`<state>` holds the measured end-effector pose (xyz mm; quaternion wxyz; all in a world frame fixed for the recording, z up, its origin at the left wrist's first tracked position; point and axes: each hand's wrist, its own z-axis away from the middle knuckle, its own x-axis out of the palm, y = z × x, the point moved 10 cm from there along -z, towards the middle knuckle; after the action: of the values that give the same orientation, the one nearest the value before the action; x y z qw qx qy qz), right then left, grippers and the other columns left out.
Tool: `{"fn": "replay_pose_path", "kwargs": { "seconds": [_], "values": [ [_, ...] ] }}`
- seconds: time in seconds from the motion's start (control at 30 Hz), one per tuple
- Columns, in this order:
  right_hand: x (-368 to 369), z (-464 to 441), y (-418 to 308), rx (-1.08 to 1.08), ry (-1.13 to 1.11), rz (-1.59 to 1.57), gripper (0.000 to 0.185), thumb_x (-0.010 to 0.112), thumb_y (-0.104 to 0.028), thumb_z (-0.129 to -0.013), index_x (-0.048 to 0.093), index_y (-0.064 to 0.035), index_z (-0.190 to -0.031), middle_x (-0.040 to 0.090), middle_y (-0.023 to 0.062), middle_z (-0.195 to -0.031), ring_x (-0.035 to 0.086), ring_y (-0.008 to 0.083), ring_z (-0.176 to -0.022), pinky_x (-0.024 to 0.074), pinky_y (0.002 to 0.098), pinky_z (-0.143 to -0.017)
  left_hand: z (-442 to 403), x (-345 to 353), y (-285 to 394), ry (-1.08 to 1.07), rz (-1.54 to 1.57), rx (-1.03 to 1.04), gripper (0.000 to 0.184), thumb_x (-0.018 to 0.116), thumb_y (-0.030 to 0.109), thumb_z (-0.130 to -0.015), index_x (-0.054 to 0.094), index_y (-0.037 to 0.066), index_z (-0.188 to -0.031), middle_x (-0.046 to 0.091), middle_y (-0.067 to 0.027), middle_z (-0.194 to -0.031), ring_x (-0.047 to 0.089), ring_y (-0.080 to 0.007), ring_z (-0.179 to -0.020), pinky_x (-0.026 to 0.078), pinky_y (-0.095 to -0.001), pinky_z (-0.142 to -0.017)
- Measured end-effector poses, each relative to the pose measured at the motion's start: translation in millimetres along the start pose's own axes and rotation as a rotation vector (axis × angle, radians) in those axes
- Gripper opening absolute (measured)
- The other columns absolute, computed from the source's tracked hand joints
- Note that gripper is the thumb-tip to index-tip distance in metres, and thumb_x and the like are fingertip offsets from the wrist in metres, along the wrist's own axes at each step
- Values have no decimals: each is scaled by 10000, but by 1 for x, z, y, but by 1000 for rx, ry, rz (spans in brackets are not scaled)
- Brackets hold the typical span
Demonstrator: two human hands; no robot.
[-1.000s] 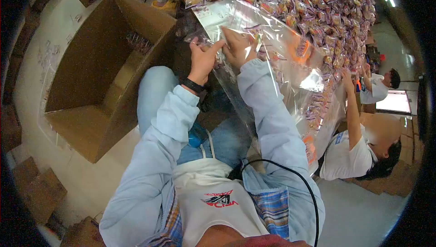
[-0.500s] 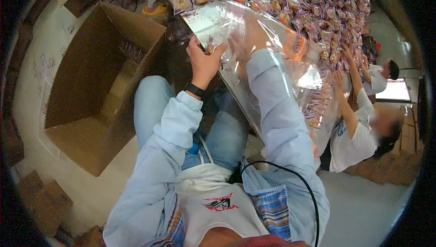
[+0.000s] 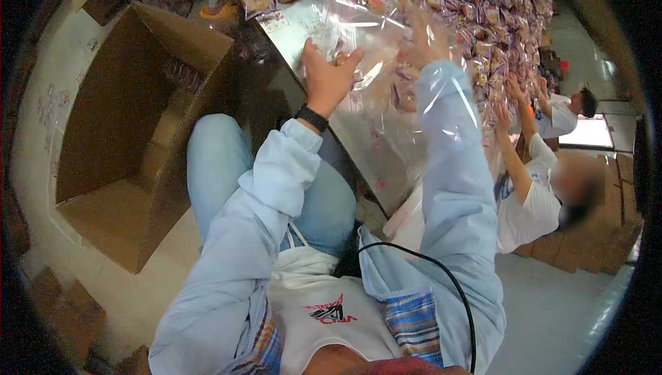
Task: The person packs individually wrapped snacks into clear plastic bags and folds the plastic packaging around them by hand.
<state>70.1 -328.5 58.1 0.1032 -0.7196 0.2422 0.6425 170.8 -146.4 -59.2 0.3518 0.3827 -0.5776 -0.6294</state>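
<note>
While your left hand (image 3: 329, 78) sits near the upper middle of the frame with its thumb and forefinger spread apart, your right hand (image 3: 427, 40), just right of it, shows blurred through clear film; whether either one pinches the film can't be made out. That film is a clear plastic bag (image 3: 369, 40), touching both hands and draped around your right sleeve (image 3: 452, 140). You wear a black wristband (image 3: 312, 117) on the left wrist. Beneath the bag runs the light edge of a table (image 3: 284, 38), and beyond it clear-wrapped snack packets (image 3: 486, 20) crowd the top and upper right. Left of your knees, a gaping cardboard box (image 3: 103, 120) fills the left of the frame, with a few packets (image 3: 183, 73) inside. At the right, a co-worker in a white shirt (image 3: 531, 213) reaches toward the packets; another person (image 3: 557, 118) stands farther off.
</note>
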Motion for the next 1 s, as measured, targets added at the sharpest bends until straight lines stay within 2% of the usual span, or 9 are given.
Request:
{"fn": "replay_pose_path", "kwargs": {
  "seconds": [0.13, 0.23, 0.27, 0.43, 0.57, 0.73, 0.83, 0.87, 1.0],
  "values": [
    [62, 7, -27, -83, 8, -344, 826, 807, -251, -778, 434, -121, -1503, 494, 189, -1455, 459, 402, -1357, 392, 476, -1136, -12, -33, -1, -17, -11, 6, 1223, 867, 481, -729, 193, -251, -1441, 431, -380, -1392, 467, -460, -1291, 396, -446, -1093],
    [63, 26, -85, -286, 53, -539, 807, 808, -228, -770, 454, -111, -1486, 510, 198, -1431, 494, 405, -1320, 428, 473, -1105, -14, -60, 25, 22, -359, 149, 1223, 846, 497, -743, 181, -244, -1453, 433, -392, -1383, 461, -482, -1276, 393, -460, -1090],
    [62, 30, -96, -289, 46, -598, 804, 807, -223, -770, 455, -107, -1484, 507, 202, -1434, 493, 407, -1323, 424, 473, -1110, -15, -63, 21, 114, -436, 319, 1151, 831, 495, -758, 250, -202, -1468, 462, -357, -1379, 455, -469, -1270, 384, -474, -1088],
    [56, 37, -121, -338, 3, -918, 823, 830, -194, -763, 450, -106, -1488, 503, 208, -1432, 486, 388, -1341, 428, 449, -1116, -19, -66, 12, -28, -306, 352, 998, 825, 453, -782, 382, -117, -1471, 508, -277, -1383, 446, -424, -1277, 355, -480, -1104],
    [54, 39, -120, -296, 77, -833, 713, 817, -148, -768, 515, -91, -1412, 599, 214, -1307, 599, 380, -1158, 508, 443, -956, -14, -65, 4, 22, -256, 290, 1014, 832, 462, -785, 373, -109, -1486, 529, -277, -1378, 469, -403, -1279, 364, -463, -1109],
    [46, 49, -115, -255, 316, -753, 518, 693, -134, -842, 575, -35, -1337, 703, 182, -940, 649, 388, -846, 498, 466, -744, -15, -67, 6, 18, -251, 276, 1060, 848, 493, -766, 365, -113, -1490, 524, -291, -1389, 466, -398, -1295, 369, -458, -1113],
    [42, 58, -115, -110, 282, -807, 424, 666, -77, -938, 591, -6, -1349, 636, 189, -1269, 656, 297, -1036, 504, 398, -909, -15, -69, 12, -2, -228, 255, 1104, 867, 503, -740, 353, -134, -1481, 528, -292, -1371, 446, -412, -1293, 368, -472, -1106],
    [69, 61, -111, 193, -121, -1193, 404, 613, -47, -967, 569, -6, -1367, 630, 144, -1254, 618, 234, -1099, 493, 363, -928, -17, -69, 11, 4, -229, 262, 1117, 873, 506, -732, 347, -134, -1482, 526, -292, -1374, 445, -414, -1296, 369, -470, -1107],
    [77, 58, -109, -44, 199, -1259, 428, 580, -16, -966, 516, -15, -1389, 649, 145, -1204, 627, 220, -1081, 497, 348, -930, -16, -67, 8, 14, -178, 254, 1148, 895, 500, -711, 330, -126, -1491, 517, -292, -1393, 439, -424, -1314, 377, -458, -1110]
  ]
}}
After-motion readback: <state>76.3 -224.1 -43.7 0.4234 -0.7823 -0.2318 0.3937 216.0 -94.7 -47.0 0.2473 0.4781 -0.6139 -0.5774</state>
